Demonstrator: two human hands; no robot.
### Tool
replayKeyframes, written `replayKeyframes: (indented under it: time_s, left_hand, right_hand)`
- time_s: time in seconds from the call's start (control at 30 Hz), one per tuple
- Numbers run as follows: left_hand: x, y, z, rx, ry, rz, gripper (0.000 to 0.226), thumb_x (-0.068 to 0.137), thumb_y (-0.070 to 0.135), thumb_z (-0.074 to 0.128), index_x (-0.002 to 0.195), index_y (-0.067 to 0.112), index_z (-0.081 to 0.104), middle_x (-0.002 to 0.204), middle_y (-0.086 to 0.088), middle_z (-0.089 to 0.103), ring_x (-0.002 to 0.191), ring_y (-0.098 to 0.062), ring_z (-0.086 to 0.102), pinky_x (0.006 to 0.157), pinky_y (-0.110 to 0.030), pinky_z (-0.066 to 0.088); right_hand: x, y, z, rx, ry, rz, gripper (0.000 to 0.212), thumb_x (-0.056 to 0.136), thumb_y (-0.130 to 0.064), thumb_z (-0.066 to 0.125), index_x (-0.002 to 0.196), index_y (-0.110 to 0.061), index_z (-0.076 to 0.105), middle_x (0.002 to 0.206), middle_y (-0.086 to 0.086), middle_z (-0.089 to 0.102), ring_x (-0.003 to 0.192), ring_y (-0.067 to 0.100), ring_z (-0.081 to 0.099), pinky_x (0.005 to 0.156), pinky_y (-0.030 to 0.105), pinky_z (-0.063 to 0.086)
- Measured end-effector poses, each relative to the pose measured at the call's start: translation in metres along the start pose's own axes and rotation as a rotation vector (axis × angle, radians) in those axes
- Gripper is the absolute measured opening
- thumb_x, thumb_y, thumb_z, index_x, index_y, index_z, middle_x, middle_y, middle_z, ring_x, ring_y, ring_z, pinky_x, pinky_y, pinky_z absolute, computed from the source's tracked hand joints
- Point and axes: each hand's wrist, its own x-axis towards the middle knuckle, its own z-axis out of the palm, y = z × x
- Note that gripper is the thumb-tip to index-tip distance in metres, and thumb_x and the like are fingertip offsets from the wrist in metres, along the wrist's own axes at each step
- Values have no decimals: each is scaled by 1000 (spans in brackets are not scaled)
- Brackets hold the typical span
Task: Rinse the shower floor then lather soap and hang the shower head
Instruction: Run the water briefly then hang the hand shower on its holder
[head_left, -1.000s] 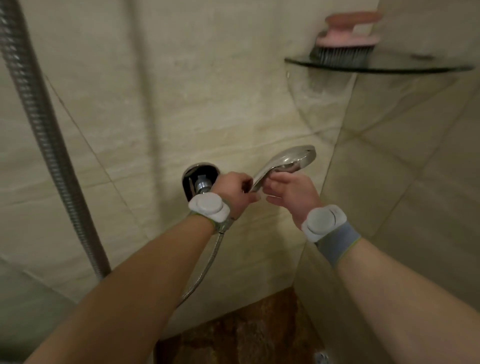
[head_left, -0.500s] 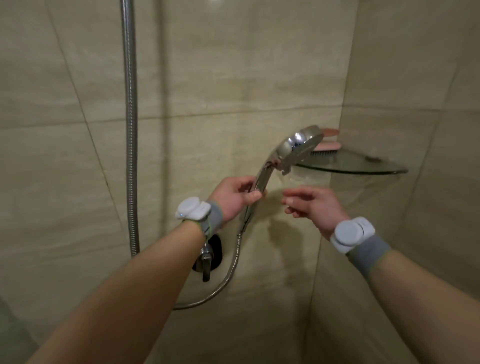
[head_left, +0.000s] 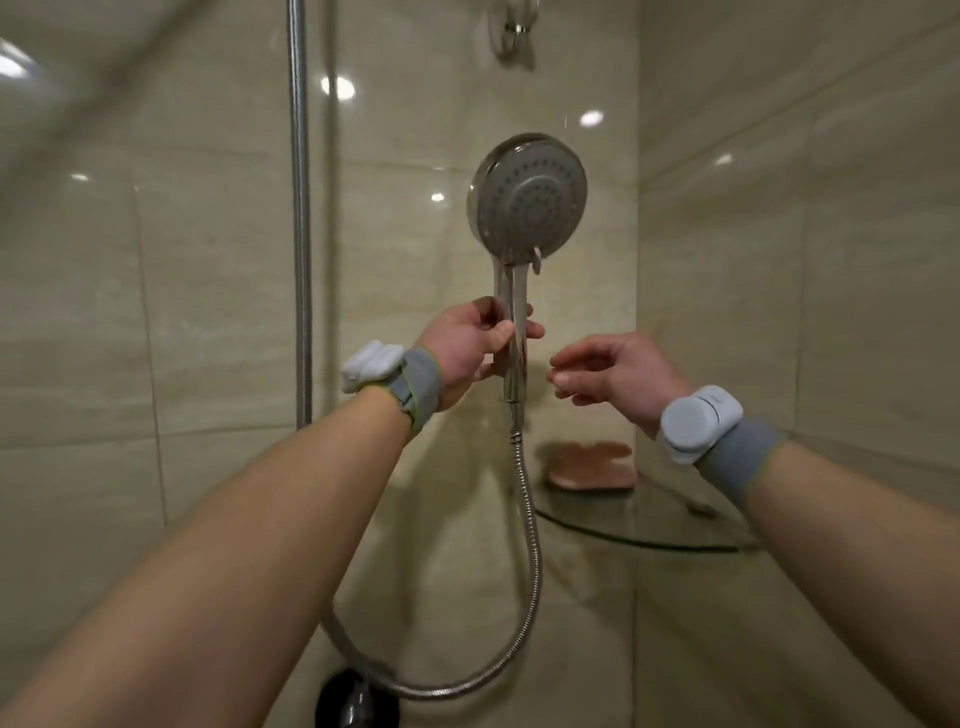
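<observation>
We count one shower head (head_left: 527, 200) at twelve o'clock, one flexible hose (head_left: 532, 545) at six, two hands (left hand (head_left: 467, 348), right hand (head_left: 618, 376)), two white wrist units (head_left: 371, 364) (head_left: 698, 423), one glass shelf (head_left: 649, 525) at four o'clock, one pink brush (head_left: 592, 465), one wall bracket (head_left: 511, 31), one upright metal tube (head_left: 300, 208) at ten o'clock.

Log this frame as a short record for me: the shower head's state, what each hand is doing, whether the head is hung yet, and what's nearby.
shower head: upright, spray face toward the camera
left hand: grips the handle
right hand: beside the handle, apart from it, holding nothing
wall holder: blurred, above the head; nothing hung in it yet
hose: loops down from the handle
glass shelf: in the corner, lower right, with a pink brush on it
</observation>
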Motion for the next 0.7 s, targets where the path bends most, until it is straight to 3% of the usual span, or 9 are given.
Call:
replayKeyframes:
  time_s: [0.23,0.43,0.53,0.7]
  left_hand:
    - [51,58,-10,38,-50,112,24,98,8,41,108,16,61,101,-1,69,97,-21,63,75,-32,43]
    - [94,94,-29,8,-36,220,27,99,9,40,118,4,58,101,-6,67,93,-18,64,68,-26,50]
    - [114,104,-34,-1,8,264,25,98,12,44,119,4,57,100,-8,64,88,-17,62,64,-22,48]
    - [141,121,-42,11,149,365,26,93,14,57,115,1,58,88,-6,66,73,-13,63,72,-26,54]
  right_hand:
    - [72,-44,-1,-10,-21,-137,21,71,-1,79,89,-8,69,78,6,74,74,17,72,63,26,55]
    - [118,-78,4,130,16,-264,31,75,-8,78,103,-8,66,84,7,76,83,23,74,71,31,60]
    - [136,-96,2,137,58,-305,24,77,-6,76,98,-6,65,81,9,76,80,26,74,70,34,60]
    - [161,-124,-8,145,163,-360,23,76,-1,76,96,-2,65,76,13,74,74,30,74,66,36,60]
